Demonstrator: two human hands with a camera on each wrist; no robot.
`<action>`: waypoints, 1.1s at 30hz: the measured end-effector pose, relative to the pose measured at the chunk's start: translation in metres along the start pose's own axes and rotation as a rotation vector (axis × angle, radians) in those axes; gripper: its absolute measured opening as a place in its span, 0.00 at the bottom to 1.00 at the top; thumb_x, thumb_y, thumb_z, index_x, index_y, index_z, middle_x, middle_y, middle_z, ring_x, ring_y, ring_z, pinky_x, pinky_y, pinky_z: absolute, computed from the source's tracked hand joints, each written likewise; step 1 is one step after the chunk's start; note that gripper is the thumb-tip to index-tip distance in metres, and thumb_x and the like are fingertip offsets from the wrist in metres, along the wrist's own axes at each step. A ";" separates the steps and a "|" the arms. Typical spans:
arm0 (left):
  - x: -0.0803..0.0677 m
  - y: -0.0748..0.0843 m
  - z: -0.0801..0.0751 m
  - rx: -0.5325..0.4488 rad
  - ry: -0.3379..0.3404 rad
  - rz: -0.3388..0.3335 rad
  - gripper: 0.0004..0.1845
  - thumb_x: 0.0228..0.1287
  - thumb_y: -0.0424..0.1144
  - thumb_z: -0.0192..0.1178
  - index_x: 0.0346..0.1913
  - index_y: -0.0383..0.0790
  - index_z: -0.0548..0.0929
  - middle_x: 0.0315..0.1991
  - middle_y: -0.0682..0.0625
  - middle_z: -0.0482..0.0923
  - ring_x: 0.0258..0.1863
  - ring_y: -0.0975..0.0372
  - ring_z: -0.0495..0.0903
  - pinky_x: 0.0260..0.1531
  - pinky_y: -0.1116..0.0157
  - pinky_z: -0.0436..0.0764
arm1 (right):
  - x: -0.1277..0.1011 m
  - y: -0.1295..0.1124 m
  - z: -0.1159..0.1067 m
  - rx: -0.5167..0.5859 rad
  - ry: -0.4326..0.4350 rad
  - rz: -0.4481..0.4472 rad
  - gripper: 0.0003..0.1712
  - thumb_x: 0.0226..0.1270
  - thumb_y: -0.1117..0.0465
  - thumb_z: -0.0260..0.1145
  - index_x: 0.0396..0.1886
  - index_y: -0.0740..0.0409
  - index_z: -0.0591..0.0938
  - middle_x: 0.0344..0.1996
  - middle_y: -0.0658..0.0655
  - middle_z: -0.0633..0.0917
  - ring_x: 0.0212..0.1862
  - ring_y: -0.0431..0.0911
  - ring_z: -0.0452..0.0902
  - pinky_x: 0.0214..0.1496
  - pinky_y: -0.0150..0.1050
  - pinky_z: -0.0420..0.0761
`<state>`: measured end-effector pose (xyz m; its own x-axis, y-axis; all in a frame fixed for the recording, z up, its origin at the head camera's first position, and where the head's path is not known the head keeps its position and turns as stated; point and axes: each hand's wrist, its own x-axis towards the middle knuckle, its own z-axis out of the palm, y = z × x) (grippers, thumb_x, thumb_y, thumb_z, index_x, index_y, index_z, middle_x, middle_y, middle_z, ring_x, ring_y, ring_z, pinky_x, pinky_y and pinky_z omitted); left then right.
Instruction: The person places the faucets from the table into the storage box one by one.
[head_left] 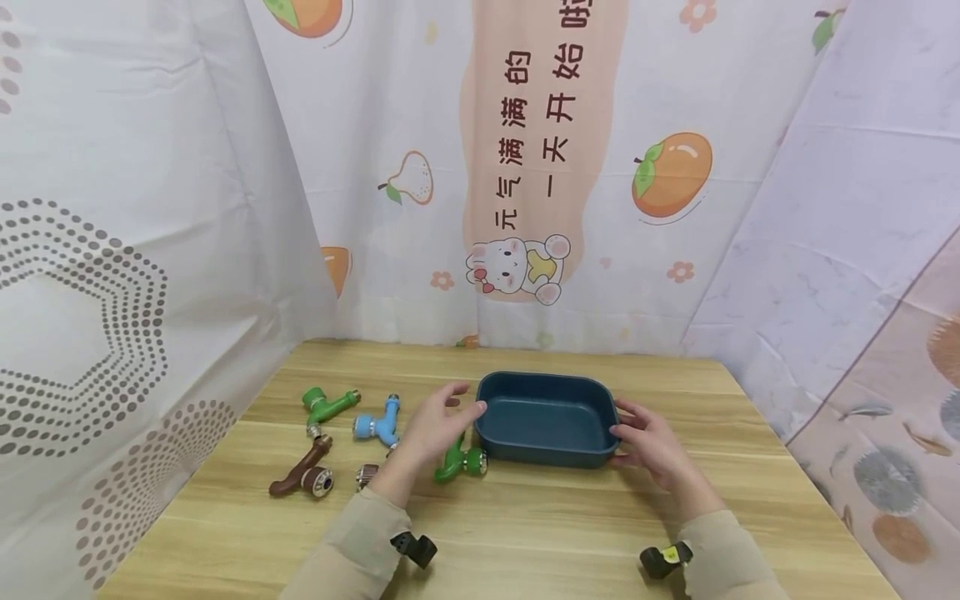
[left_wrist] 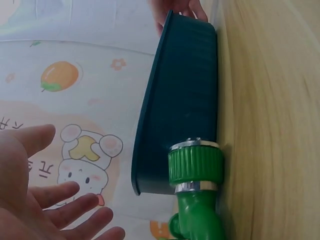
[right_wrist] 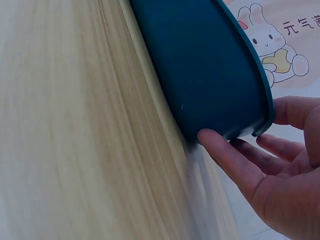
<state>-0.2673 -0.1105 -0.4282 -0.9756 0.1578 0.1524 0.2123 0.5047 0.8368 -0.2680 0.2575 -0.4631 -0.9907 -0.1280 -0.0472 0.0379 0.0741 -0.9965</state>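
A dark teal rectangular tray [head_left: 546, 417] stands on the wooden table [head_left: 525, 533], and nothing shows inside it. My left hand [head_left: 461, 410] lies at its left end with straight, spread fingers by the rim. In the left wrist view the left hand [left_wrist: 70, 205] shows a gap to the tray [left_wrist: 185, 100]. At the right end is my right hand [head_left: 628, 432]. In the right wrist view the right hand [right_wrist: 245, 150] has its thumb on the tray [right_wrist: 205, 65] wall and loose fingers past the rim. A green tap [head_left: 459, 462] lies against the tray's front left corner, the same green tap [left_wrist: 196, 185] seen close up.
More plastic taps lie left of the tray: a green one [head_left: 327, 404], a blue one [head_left: 381, 423], a brown one [head_left: 303, 472], and another [head_left: 367, 475] half hidden by my left forearm. Printed curtains enclose the table on the left, back and right.
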 end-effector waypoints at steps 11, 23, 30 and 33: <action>-0.003 0.007 -0.014 0.108 0.041 0.018 0.34 0.68 0.58 0.64 0.71 0.44 0.74 0.68 0.47 0.74 0.65 0.48 0.74 0.58 0.45 0.77 | 0.002 0.002 0.000 0.005 -0.009 -0.003 0.37 0.75 0.71 0.57 0.79 0.69 0.55 0.70 0.81 0.63 0.59 0.62 0.78 0.45 0.61 0.84; -0.002 0.001 -0.041 0.200 0.080 0.054 0.35 0.69 0.56 0.65 0.71 0.41 0.73 0.69 0.43 0.72 0.67 0.45 0.71 0.62 0.43 0.73 | 0.003 0.005 -0.003 0.001 0.002 -0.002 0.37 0.75 0.71 0.57 0.79 0.68 0.56 0.70 0.81 0.63 0.59 0.64 0.77 0.46 0.61 0.84; -0.002 -0.004 -0.062 0.256 0.099 0.063 0.37 0.69 0.57 0.64 0.72 0.38 0.71 0.70 0.38 0.70 0.68 0.42 0.69 0.63 0.41 0.71 | 0.003 0.003 -0.004 0.005 0.001 0.004 0.37 0.75 0.71 0.57 0.79 0.67 0.56 0.70 0.80 0.63 0.59 0.63 0.77 0.46 0.59 0.84; -0.001 -0.007 -0.070 0.304 0.112 0.053 0.37 0.70 0.56 0.64 0.72 0.37 0.71 0.70 0.37 0.70 0.67 0.41 0.70 0.62 0.40 0.71 | 0.002 0.003 -0.003 0.001 -0.003 0.000 0.37 0.75 0.71 0.57 0.79 0.68 0.56 0.70 0.81 0.63 0.58 0.62 0.78 0.45 0.59 0.85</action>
<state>-0.2715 -0.1739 -0.3977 -0.9593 0.1048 0.2622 0.2530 0.7313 0.6334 -0.2704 0.2608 -0.4658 -0.9902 -0.1311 -0.0471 0.0377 0.0730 -0.9966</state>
